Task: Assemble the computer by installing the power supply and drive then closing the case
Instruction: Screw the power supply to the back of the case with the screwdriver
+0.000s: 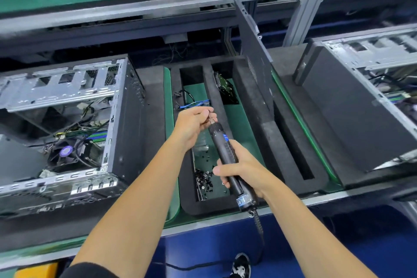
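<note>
Currently, right hand [242, 170] grips driver [226, 153]; left hand [195, 123] pinches at its bit, where any screw may drop among tray [279, 149] screws [204, 179].

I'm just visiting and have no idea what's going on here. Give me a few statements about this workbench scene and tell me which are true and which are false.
1. The right hand grips a black electric screwdriver. True.
2. The left hand rests flat on the green mat. False: its fingers pinch at the screwdriver's tip.
3. The open grey metal computer case on the left lies with its insides showing. True.
4. The small black screws lie inside the computer case. False: they lie in a slot of the black foam tray.
5. A dark side panel stands upright in the foam tray. True.
</note>
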`<action>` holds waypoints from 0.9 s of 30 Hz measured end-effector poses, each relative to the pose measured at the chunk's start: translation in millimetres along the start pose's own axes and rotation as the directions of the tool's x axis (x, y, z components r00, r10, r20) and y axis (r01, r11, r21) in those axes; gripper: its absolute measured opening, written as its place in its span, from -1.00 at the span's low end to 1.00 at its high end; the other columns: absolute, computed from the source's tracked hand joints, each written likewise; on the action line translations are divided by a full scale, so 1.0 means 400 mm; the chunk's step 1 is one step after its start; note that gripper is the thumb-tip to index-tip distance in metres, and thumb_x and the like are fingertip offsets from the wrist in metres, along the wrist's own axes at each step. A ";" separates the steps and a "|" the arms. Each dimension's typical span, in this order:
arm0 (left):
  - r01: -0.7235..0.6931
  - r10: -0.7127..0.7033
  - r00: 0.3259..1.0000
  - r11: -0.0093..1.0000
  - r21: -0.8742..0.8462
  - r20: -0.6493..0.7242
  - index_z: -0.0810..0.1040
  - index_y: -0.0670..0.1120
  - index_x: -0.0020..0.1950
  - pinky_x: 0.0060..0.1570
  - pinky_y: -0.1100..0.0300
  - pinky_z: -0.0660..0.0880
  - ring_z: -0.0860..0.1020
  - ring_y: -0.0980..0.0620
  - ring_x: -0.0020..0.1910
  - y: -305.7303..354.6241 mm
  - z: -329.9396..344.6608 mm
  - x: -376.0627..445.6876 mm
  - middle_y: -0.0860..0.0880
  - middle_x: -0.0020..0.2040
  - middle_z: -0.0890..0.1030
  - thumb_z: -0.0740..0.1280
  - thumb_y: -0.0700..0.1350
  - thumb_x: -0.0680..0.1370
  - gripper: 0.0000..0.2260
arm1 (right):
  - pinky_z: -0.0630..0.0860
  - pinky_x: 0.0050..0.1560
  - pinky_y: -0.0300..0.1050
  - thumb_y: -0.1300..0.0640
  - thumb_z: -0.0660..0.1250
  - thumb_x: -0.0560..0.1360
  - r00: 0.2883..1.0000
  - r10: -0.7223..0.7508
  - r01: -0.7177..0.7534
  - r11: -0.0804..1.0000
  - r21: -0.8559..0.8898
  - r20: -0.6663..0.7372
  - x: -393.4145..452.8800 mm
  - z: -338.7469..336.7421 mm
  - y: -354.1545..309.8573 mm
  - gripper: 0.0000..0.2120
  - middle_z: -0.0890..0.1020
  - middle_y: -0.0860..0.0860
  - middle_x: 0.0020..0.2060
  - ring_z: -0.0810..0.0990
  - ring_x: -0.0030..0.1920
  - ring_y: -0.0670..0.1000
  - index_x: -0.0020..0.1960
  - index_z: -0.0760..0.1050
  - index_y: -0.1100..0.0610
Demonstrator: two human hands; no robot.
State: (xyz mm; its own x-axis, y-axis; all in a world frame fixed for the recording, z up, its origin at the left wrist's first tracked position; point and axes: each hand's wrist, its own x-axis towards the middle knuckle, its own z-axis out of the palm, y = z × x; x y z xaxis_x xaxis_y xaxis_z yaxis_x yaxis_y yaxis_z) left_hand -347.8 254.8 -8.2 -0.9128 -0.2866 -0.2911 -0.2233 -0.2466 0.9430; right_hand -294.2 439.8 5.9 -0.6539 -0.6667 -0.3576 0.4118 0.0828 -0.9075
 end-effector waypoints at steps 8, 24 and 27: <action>-0.120 0.100 0.990 0.967 0.224 0.097 0.62 -0.16 -0.16 -0.27 0.30 0.51 0.57 0.10 -0.32 0.078 -0.053 -0.090 -0.08 -0.26 0.62 0.20 -0.34 0.59 -0.75 | 0.50 -0.35 -0.10 0.30 0.43 0.33 0.991 -0.097 0.095 0.995 -0.022 -0.096 -0.064 0.138 -0.002 -0.47 0.54 0.07 -0.27 0.49 -0.37 0.09 0.25 0.38 0.10; -0.294 0.179 0.924 0.898 0.328 0.338 0.66 -0.12 -0.23 -0.37 0.35 0.49 0.54 0.14 -0.42 0.243 -0.340 -0.378 0.03 -0.44 0.59 0.25 -0.32 0.52 -0.75 | 0.44 -0.38 -0.04 0.33 0.43 0.35 0.947 -0.271 0.266 0.963 -0.048 -0.172 -0.222 0.562 0.023 -0.61 0.48 0.13 -0.30 0.43 -0.42 0.11 0.11 0.40 0.15; -0.291 0.182 0.926 0.903 0.317 0.331 0.65 -0.16 -0.23 -0.39 0.34 0.48 0.52 0.15 -0.43 0.245 -0.425 -0.418 -0.02 -0.38 0.58 0.23 -0.36 0.53 -0.74 | 0.44 -0.40 -0.06 0.35 0.42 0.35 0.964 -0.248 0.246 0.969 -0.028 -0.095 -0.219 0.622 0.036 -0.57 0.48 0.10 -0.29 0.43 -0.42 0.10 0.17 0.40 0.17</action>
State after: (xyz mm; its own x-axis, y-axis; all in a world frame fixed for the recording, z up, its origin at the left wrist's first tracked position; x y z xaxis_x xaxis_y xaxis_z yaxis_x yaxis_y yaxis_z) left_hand -158.9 121.2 105.4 -0.9990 -0.0035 -0.0442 -0.0442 0.1545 0.9870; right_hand -73.0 315.1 78.9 -0.7928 -0.5930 -0.1407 0.2203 -0.0636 -0.9734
